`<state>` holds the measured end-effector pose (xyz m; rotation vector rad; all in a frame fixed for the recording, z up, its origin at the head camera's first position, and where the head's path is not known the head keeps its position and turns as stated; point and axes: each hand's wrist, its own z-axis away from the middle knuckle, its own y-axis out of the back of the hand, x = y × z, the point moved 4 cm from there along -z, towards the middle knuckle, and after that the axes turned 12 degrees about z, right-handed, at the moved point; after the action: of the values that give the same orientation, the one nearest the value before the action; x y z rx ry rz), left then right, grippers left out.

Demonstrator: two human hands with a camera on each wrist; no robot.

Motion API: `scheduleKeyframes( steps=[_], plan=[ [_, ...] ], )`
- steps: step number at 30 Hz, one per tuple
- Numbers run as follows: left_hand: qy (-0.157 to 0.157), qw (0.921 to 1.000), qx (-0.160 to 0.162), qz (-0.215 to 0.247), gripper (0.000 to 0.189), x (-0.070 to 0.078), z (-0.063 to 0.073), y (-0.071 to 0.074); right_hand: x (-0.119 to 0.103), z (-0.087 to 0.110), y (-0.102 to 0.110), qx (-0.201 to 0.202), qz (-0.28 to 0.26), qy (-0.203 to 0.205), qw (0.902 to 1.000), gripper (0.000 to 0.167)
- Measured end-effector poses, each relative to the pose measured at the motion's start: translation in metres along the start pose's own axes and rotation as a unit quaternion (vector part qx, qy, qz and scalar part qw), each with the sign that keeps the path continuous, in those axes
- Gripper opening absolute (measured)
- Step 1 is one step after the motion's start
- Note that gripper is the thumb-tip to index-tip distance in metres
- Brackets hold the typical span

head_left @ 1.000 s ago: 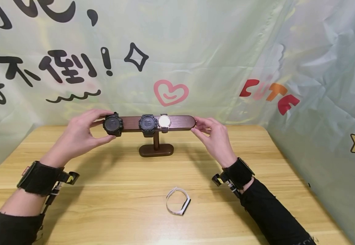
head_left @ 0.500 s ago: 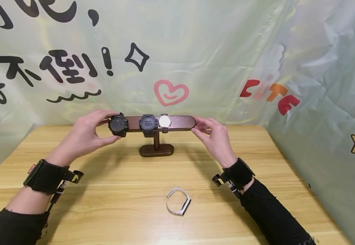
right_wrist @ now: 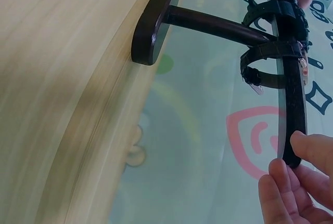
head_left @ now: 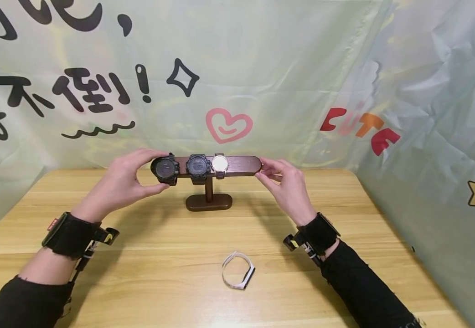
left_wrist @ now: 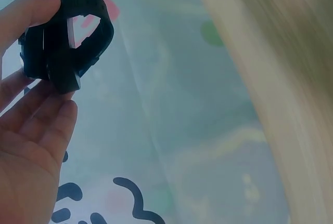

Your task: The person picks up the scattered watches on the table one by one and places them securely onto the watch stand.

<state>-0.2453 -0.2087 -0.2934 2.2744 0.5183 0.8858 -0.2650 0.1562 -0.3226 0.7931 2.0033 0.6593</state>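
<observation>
A dark wooden watch stand (head_left: 241, 166) with a single post and oval base stands toward the back of the table. My left hand (head_left: 128, 178) pinches a chunky black watch (head_left: 165, 168) between thumb and fingers; its strap (left_wrist: 99, 34) loops around the bar near the left end. Close beside it on the bar hang a second black watch (head_left: 198, 166) and a smaller watch with a pale gold face (head_left: 220, 163). With thumb and fingertips, my right hand (head_left: 286, 184) holds the bar's rounded right end (right_wrist: 293, 154).
A white fitness band (head_left: 239, 271) lies on the wooden table (head_left: 172, 273) in front of the stand. Behind the table hangs a pale printed cloth (head_left: 286, 68), and another stretch of it runs down the right side.
My left hand has moved right, sliding the black watch inward along the bar, so the bar's left end now shows past it. The right hand keeps its hold on the opposite end.
</observation>
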Motion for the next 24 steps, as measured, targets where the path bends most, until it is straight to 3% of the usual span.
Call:
scheduleKeyframes(
  steps=[10, 24],
  plan=[
    [-0.016, 0.9999, -0.001, 0.0, 0.073, 0.0023, -0.0029, -0.0055, -0.0006, 0.0007, 0.0012, -0.001, 0.007, 0.0, 1.0, 0.041],
    [-0.015, 0.9999, -0.005, 0.0, 0.072, 0.0032, -0.0056, -0.0094, -0.0009, 0.0016, 0.0004, -0.005, 0.001, -0.003, 1.0, 0.042]
  ],
)
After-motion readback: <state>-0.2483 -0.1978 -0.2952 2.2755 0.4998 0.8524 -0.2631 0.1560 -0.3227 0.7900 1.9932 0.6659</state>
